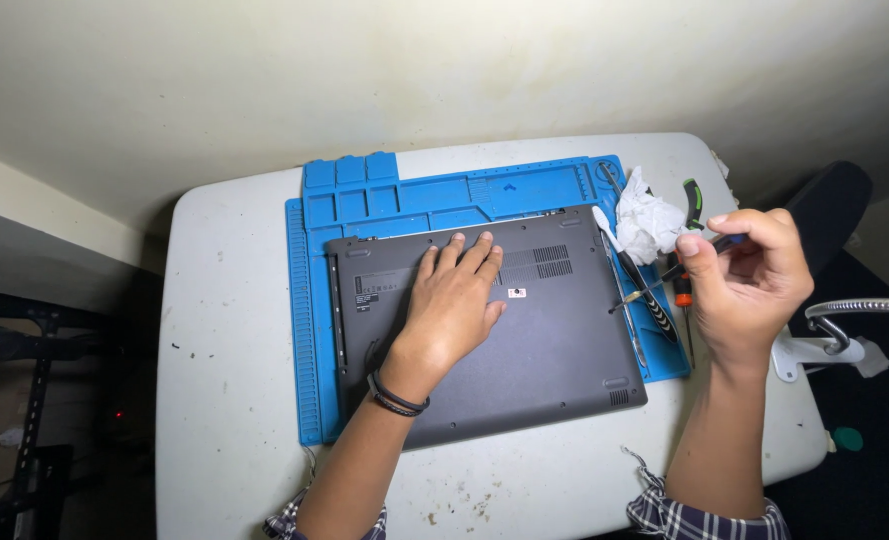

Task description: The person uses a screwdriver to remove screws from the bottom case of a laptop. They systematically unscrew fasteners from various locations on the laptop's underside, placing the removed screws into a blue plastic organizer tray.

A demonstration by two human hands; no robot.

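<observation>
Head view, near to far. Two plaid cuffs at the lower edge; forearms rise over a white table (225, 400) with scattered specks.

Left hand (455, 305): flat, fingers spread slightly, palm pressed on the upturned base of a dark grey laptop (545, 350); black bands circle the wrist. The hand rests left of the laptop's middle, fingertips reaching the vent slots near the far edge.

Right hand (750, 280): raised off the table, to the right of the laptop and clear of it, fingers curled, thumb and forefinger pinching a small dark tool (727, 241) whose tip I cannot make out.

Laptop: lies bottom-up on a blue work mat (310, 330), tilted a little, its right edge just short of the right hand.

Right strip of mat, between laptop and right hand: a white spudger (605, 228), a black-handled tool, an orange-handled screwdriver (684, 292).

Beyond: crumpled white tissue (647, 220), green-handled pliers (694, 200), the mat's far compartments, then a pale wall.
</observation>
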